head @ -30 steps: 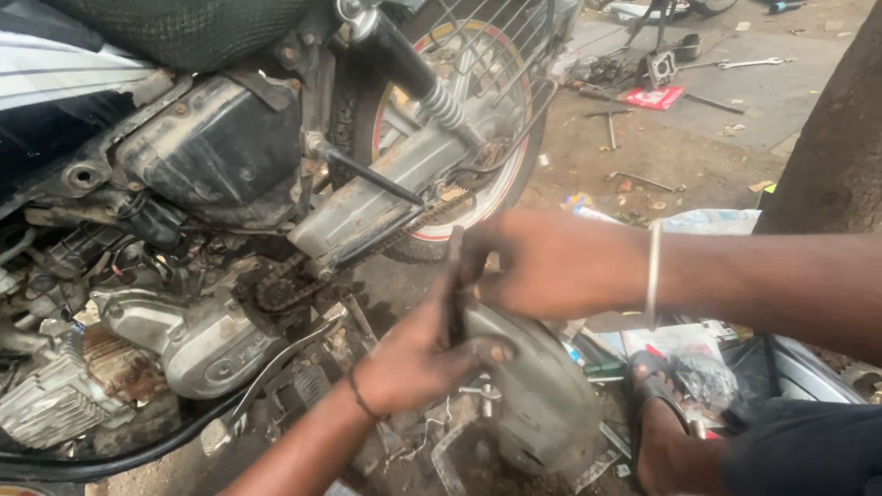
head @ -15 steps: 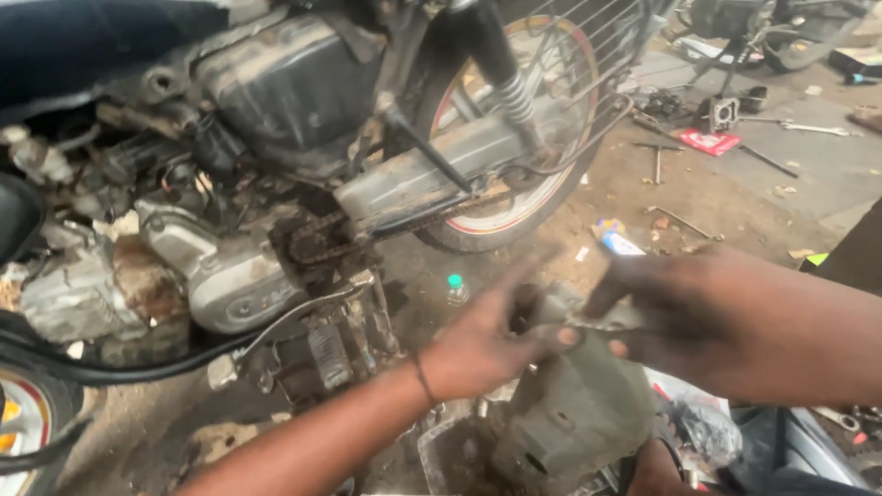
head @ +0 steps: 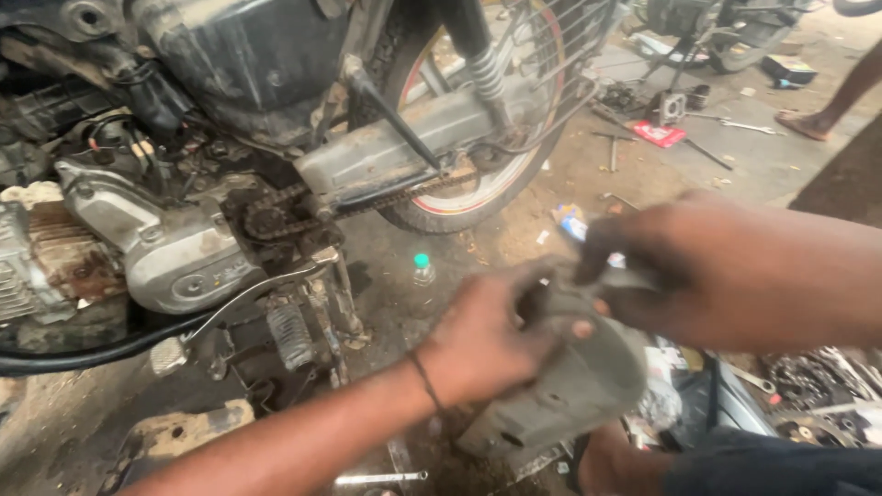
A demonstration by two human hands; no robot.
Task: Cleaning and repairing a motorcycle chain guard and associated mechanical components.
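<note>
Gripping a dusty grey engine cover (head: 570, 386) at lower centre of the frame, the left hand (head: 487, 340) closes over its upper edge while the right hand (head: 671, 266) clasps its top from the right. Behind, left, sits the motorcycle engine (head: 175, 248). A small green-capped bottle (head: 422, 269) stands on the floor. A flat red packet (head: 658, 134) lies upper right.

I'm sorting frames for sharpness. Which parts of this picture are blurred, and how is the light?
Head view: right hand smeared by motion blur; left hand and grey engine cover softer; motorcycle engine fairly sharp; even daylight, brighter on the far ground.
</note>
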